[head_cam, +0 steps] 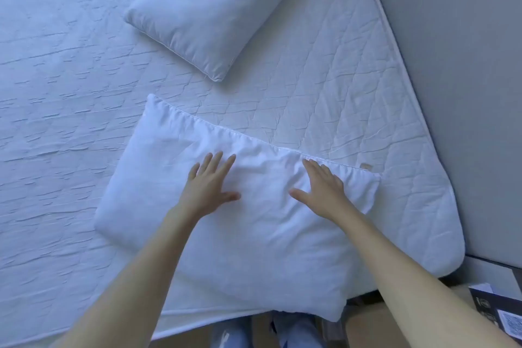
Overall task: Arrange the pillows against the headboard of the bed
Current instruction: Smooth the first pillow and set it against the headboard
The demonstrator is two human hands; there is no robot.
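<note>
White bed [70,93], two pillows, near pillow [254,234] under left hand [207,186], right hand [324,192], both flat, gripping nothing

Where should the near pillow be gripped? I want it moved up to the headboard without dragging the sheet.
Judging by its pose, take the near pillow by its two short ends, from the person's side. Both the left hand and right hand lie flat on top; the headboard is rightward.
</note>
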